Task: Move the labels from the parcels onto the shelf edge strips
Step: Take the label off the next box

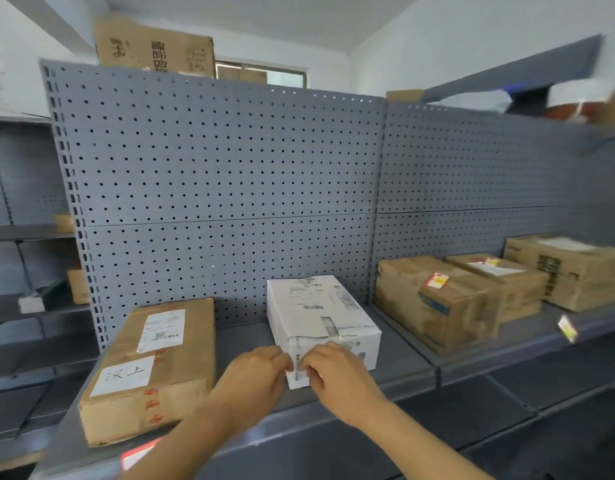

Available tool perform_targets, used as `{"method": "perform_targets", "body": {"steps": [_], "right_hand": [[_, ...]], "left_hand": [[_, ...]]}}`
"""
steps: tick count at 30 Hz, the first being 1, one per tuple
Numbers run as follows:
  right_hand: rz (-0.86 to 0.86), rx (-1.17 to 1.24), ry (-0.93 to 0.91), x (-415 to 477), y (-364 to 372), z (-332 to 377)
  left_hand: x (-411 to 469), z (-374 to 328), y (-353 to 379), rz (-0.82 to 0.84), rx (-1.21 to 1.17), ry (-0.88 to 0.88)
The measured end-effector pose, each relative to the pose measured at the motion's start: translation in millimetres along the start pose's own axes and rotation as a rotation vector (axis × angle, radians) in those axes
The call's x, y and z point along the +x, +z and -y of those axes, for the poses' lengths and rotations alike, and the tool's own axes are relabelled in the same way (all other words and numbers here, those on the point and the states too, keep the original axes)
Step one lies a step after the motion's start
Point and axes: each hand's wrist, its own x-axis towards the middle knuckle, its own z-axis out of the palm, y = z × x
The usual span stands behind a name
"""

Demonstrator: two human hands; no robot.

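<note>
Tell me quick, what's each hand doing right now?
Left hand: pinched on the small label at the white parcel front.
Right hand: pinched on the same label.

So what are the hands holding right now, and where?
Both hands, left and right, pinch a small label at the near front corner of the white parcel, fingers at its edges.

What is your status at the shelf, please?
Both hands pinching a small label on the white parcel. Label not yet off. Nothing in the way.
</note>
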Motion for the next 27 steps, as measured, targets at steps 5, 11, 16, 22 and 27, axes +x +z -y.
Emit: {"method": "perform_targets", "body": {"steps": [5, 11, 16, 22, 27], "right_hand": [[-0.050, -0.036, 0.084, -22, -49, -75], [-0.064, -0.072, 0.132, -43, -110, -163], [-0.032, -0.050, 0.180, -54, -148, -227], [0.004, 0.009, 0.204, -46, -162, -286], [0.051, 0.043, 0.183, -2, -167, -332]], "left_hand": [[75, -45, 13, -0.039, -0.035, 0.041], [161, -107, 37, -0.061, -0.097, 0.038], [212, -143, 60, -0.031, -0.150, 0.012], [265, -142, 84, 0.050, -0.098, -0.025], [319, -124, 96, 0.070, -0.041, -0.033]]}}
